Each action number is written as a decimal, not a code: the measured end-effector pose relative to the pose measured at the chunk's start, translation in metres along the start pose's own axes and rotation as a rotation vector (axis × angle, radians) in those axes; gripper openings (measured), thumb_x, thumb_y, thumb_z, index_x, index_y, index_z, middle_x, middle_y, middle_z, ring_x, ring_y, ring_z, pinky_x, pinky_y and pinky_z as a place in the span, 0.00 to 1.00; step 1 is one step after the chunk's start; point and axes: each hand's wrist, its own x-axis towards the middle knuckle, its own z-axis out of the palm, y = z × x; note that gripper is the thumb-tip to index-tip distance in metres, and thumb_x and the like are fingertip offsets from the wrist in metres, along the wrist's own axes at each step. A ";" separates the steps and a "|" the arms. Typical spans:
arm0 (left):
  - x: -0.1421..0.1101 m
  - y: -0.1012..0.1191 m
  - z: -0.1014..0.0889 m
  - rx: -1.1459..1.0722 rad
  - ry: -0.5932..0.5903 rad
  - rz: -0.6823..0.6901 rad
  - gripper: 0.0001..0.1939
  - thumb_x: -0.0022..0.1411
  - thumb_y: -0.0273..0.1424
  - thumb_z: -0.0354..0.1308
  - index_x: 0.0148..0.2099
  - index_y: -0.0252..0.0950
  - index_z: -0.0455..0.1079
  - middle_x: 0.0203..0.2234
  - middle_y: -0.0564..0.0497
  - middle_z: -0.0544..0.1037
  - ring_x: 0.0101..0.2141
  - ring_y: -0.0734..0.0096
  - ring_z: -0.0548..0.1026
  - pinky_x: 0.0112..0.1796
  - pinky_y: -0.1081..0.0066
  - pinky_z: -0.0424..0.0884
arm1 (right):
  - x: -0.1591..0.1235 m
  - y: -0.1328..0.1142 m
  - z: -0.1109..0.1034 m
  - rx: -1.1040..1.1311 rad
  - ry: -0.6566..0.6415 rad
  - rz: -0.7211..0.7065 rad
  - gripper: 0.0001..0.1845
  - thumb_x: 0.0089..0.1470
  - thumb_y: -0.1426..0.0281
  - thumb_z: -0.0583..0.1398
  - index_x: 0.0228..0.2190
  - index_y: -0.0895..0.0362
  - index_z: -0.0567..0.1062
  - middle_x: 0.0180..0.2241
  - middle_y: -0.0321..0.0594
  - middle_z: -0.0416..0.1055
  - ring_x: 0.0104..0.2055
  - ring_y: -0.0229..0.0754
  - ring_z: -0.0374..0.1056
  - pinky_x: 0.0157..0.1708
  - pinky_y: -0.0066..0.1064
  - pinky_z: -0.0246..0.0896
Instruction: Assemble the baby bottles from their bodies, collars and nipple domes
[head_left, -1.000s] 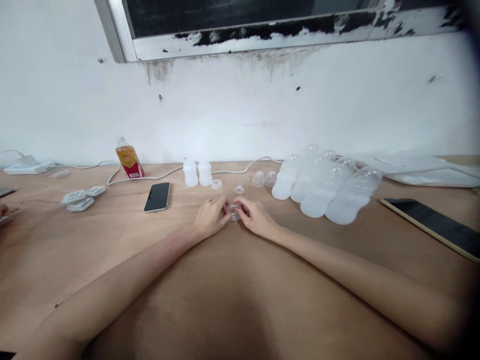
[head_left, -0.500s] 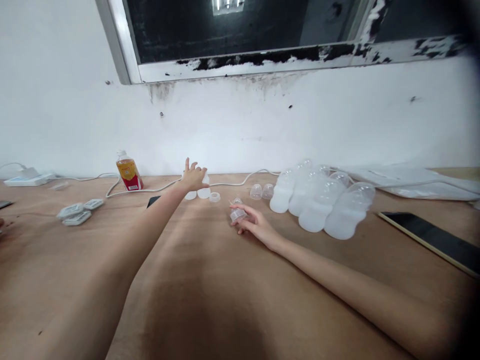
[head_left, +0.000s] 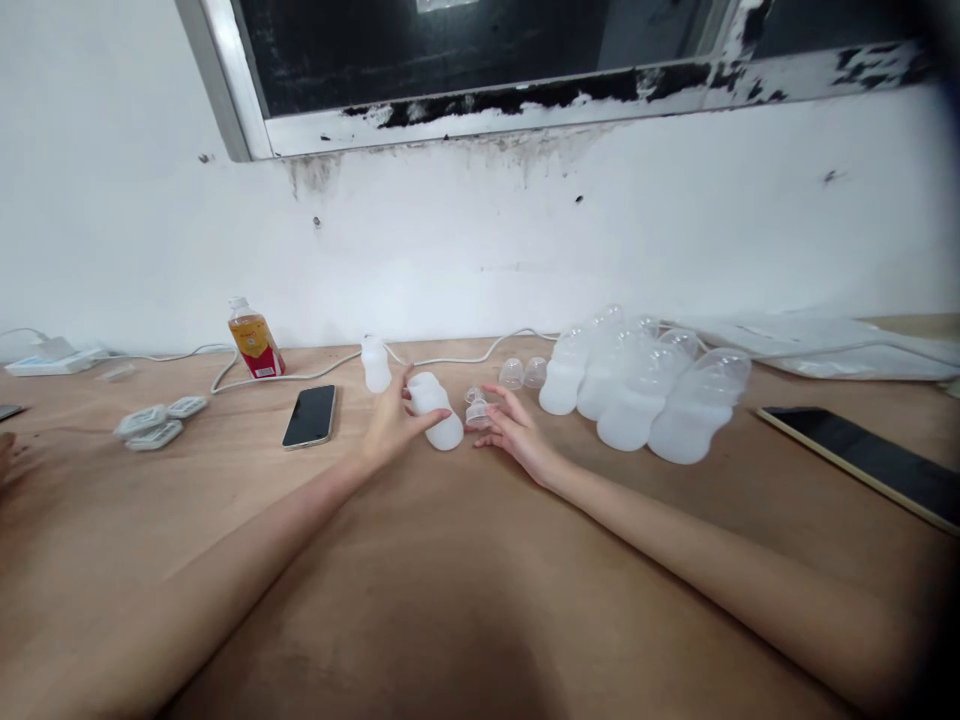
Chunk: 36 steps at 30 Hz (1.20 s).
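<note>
At the far left of the wooden counter (head_left: 420,600), a co-worker's hand (head_left: 6,455) shows at the picture edge; near it lie small white angular plastic pieces (head_left: 152,428), then a clear bottle of amber drink with a red and yellow label (head_left: 256,345), a dark-screened phone (head_left: 310,415) and an upright frosted white bottle (head_left: 375,364). Your left hand (head_left: 390,420) has thumb and fingers curled round a second, waisted frosted bottle (head_left: 436,410), which leans; whether its base touches the counter, you cannot tell. Just right of it is a clear teat-shaped piece with a wide rim (head_left: 477,408); your right hand (head_left: 517,438) curves about it, fingers apart, though whether they pinch it is unclear. Beyond stand two clear plastic domes (head_left: 523,373), then a tight cluster of frosted bottles with clear domed tops (head_left: 641,390).

From here, a loose left grip on that smooth, leaning wall could let the bottle slip; swinging it right could knock the light teat piece over; a wide right elbow or wrist might brush the cluster, and one toppled bottle could take its neighbours along.
</note>
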 end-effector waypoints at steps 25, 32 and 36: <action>-0.009 0.010 -0.015 -0.025 -0.460 0.059 0.24 0.49 0.41 0.55 0.49 0.41 0.64 0.40 0.51 0.73 0.40 0.63 0.70 0.38 0.69 0.65 | 0.007 -0.029 -0.025 -0.336 -0.293 -0.230 0.20 0.37 0.70 0.64 0.36 0.55 0.65 0.45 0.42 0.63 0.45 0.40 0.62 0.43 0.35 0.60; 0.002 0.008 -0.030 -0.127 -0.622 -0.125 0.21 0.50 0.44 0.52 0.44 0.38 0.69 0.37 0.50 0.74 0.37 0.65 0.72 0.33 0.72 0.66 | 0.000 -0.045 -0.019 -0.658 -0.346 -0.327 0.19 0.41 0.64 0.61 0.37 0.56 0.69 0.39 0.41 0.68 0.41 0.41 0.64 0.40 0.32 0.60; 0.000 0.020 -0.029 0.031 -0.542 0.142 0.25 0.46 0.40 0.58 0.48 0.42 0.65 0.41 0.53 0.73 0.41 0.65 0.70 0.39 0.71 0.65 | 0.000 -0.041 -0.017 -0.836 -0.280 -0.102 0.25 0.53 0.55 0.45 0.25 0.60 0.70 0.19 0.38 0.69 0.19 0.34 0.64 0.25 0.29 0.59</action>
